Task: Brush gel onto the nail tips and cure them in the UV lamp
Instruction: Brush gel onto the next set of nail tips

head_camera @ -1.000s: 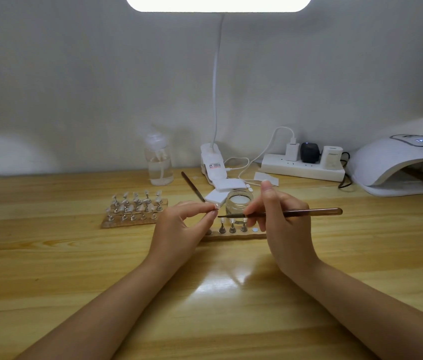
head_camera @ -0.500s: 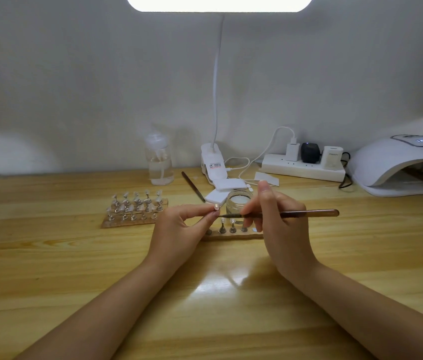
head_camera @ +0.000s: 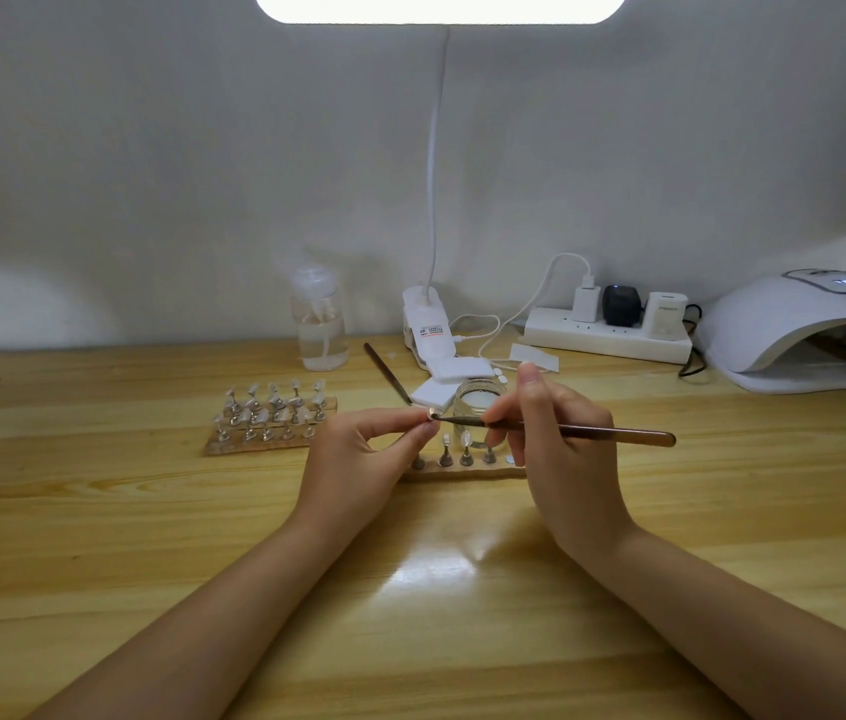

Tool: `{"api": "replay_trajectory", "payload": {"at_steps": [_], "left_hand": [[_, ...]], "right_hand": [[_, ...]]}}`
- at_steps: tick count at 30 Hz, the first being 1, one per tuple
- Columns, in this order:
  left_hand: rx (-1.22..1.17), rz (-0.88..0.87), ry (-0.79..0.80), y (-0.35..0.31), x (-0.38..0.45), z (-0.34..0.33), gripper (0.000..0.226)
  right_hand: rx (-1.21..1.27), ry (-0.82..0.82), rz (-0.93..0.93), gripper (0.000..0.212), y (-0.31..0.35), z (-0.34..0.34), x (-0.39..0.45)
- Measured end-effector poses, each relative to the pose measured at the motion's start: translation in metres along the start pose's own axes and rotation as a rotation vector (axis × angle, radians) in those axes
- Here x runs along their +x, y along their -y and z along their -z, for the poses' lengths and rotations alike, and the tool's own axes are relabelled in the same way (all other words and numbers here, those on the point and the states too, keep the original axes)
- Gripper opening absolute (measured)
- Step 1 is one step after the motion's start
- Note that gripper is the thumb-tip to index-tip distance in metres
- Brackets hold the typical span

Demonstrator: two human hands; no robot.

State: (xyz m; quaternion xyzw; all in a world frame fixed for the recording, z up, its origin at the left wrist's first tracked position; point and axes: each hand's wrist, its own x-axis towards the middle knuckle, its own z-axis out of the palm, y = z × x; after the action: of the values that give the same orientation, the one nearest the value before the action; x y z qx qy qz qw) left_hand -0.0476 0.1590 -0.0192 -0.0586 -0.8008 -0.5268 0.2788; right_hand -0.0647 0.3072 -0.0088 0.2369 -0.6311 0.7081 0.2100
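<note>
Head view has you mid-coat: your left hand [head_camera: 358,459] pinches 1 nail tip [head_camera: 431,414] between thumb and forefinger, and your right hand [head_camera: 561,449] grips the brush [head_camera: 566,431] pen-style with its bristles touching that tip. So you're in the brushing part, I'd say. The near stand [head_camera: 462,472] under your hands has about 3 tips showing, and the far stand [head_camera: 270,423] to the left is packed with more; can't tell which are coated. The UV lamp [head_camera: 800,330] sits well off to your right, something dark inside, unclear what. Curing looks mostly ahead of you.
</note>
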Motion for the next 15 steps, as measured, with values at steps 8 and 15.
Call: {"api": "replay_trajectory", "payload": {"at_steps": [8, 15], "left_hand": [[0.005, -0.016, 0.002, -0.0003, 0.0001, -0.0001, 0.022], [-0.016, -0.023, 0.004, -0.0018, -0.0002, -0.0006, 0.023]], "right_hand": [[0.01, -0.031, 0.001, 0.043, -0.0024, 0.0025, 0.0017], [-0.015, 0.004, -0.011, 0.038, -0.0007, 0.0, 0.0012]]}}
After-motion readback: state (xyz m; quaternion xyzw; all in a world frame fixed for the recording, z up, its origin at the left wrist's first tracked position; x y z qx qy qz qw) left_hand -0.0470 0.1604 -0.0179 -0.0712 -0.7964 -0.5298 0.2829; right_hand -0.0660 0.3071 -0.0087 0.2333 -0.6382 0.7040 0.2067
